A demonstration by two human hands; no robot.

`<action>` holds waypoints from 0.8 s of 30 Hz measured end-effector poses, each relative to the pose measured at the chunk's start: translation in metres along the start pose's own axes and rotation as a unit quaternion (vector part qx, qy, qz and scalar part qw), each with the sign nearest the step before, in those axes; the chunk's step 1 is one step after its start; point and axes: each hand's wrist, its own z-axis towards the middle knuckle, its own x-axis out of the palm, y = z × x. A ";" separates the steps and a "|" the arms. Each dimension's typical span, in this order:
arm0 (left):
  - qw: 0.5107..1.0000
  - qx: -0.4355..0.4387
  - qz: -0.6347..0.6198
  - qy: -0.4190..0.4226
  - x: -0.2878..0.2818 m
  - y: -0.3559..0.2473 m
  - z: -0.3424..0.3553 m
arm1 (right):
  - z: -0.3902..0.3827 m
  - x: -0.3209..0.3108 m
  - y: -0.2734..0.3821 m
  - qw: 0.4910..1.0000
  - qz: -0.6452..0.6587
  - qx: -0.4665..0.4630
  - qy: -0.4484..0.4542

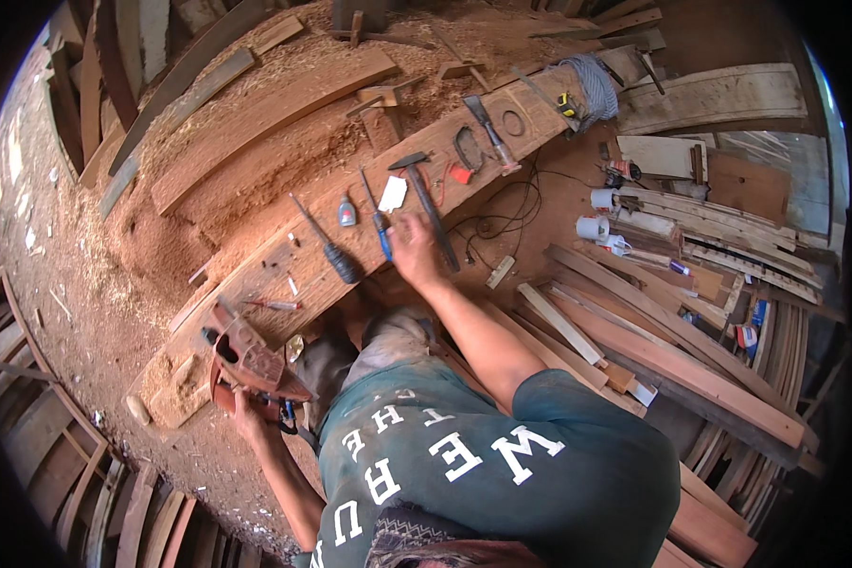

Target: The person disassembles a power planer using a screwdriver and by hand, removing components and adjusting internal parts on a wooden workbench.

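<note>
My left hand (246, 413) is closed round the lower end of a dusty red-brown power tool (256, 352), which looks like an electric planer. It is tilted over the near-left end of a long thick plank (279, 254). On the plank, my right hand (413, 248) has its fingers drawn together; what they hold, if anything, is hidden. Right beside its thumb lies a blue-handled screwdriver (382, 232), and a hammer (428, 204) lies just to its right. Farther left are a dark-handled screwdriver (336, 257), a small grey bottle (347, 211) and a white card (393, 194).
Along the plank's far end lie a chisel (490, 133), a metal clamp (468, 149), a tape measure (567, 105) and coiled rope (593, 87). Sawdust (142, 237) covers the ground beyond. A black cord (511, 213) loops on the floor, near stacked boards (672, 350) at right.
</note>
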 end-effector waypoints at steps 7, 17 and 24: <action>0.999 0.007 -0.036 0.009 0.022 0.007 -0.020 | 0.114 -0.097 -0.129 0.982 -0.136 0.060 -0.118; 0.997 0.029 -0.068 0.016 0.079 0.007 -0.046 | 0.122 -0.071 -0.106 0.970 -0.201 -0.103 0.089; 0.992 -0.001 -0.126 0.024 0.064 0.005 -0.039 | 0.119 -0.049 -0.100 0.941 -0.278 -0.123 0.147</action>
